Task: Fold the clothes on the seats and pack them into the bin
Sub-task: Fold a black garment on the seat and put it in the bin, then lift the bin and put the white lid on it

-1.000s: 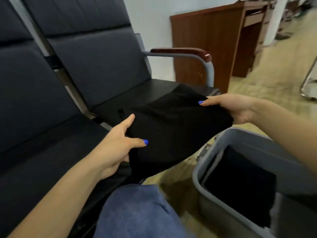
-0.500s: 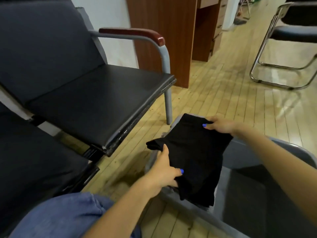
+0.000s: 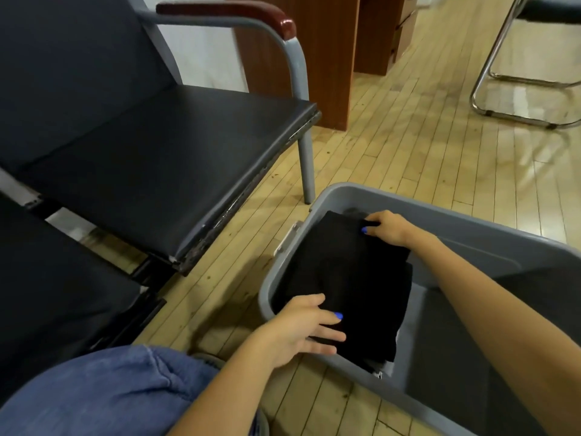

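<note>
A folded black garment (image 3: 345, 281) lies inside the left end of the grey plastic bin (image 3: 465, 228) on the floor. My left hand (image 3: 301, 328) holds the garment's near edge, thumb on top and fingers underneath. My right hand (image 3: 388, 228) pinches its far corner against the bin's back wall. More dark cloth shows under and beside the garment in the bin. The black seats (image 3: 163, 146) to the left carry no clothes in view.
The seat's grey metal leg (image 3: 306, 165) and wooden-capped armrest (image 3: 232, 11) stand just left of the bin. A brown wooden desk (image 3: 314, 58) is behind it. A chrome-framed chair (image 3: 518, 89) stands at the far right on the wooden floor. My blue-clad knee (image 3: 110, 394) is at the bottom left.
Both hands carried the folded black garment off the seat, swung it right and lowered it into the bin. The view turned from the seats toward the bin.
</note>
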Tool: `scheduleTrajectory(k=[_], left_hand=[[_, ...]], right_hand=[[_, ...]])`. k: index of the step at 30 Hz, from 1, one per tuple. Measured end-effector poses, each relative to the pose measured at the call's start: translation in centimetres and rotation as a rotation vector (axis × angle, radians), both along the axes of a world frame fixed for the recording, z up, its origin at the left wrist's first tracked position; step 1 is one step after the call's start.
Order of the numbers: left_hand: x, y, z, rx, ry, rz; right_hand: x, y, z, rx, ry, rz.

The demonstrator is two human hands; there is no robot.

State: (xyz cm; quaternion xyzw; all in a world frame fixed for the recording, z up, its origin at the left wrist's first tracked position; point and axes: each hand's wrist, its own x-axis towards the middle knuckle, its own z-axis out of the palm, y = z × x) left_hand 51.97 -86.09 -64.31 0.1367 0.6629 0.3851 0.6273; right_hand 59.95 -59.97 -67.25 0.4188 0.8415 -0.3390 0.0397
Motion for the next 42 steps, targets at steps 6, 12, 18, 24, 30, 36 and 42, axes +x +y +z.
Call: scheduleTrajectory(k=[6, 12, 18, 24, 30, 36, 42], left_hand=[[-1.1, -0.2, 0.2, -0.084, 0.179, -0.008], [-3.0, -0.3, -0.9, -0.185, 0.944, 0.088], [-4.0, 0.9, -1.9, -0.162, 0.525, 0.280], [-4.7, 0.8, -3.0, -0.196, 0.471, 0.384], [-3.6, -0.9, -3.2, -0.352, 0.361, 0.229], [-1.6, -3.9, -1.9, -0.717, 0.068, -0.358], [-1.2, -3.7, -0.7, -0.608, 0.348, -0.308]], right_hand=[[1.1, -0.3, -0.3, 0.045, -0.081, -0.044], [6.0, -6.7, -0.8, 0.093, 0.015, -0.220], [14.7, -13.8, -3.4, 0.207, -0.201, -0.286], [23.3, -15.5, -3.5, 0.321, -0.413, -0.710], [26.1, -17.5, -4.2, 0.324, -0.458, -0.830], [28.4, -14.2, -2.0, 0.245, -0.450, -1.053], [29.5, -8.0, -0.4, 0.130, -0.346, -1.029]])
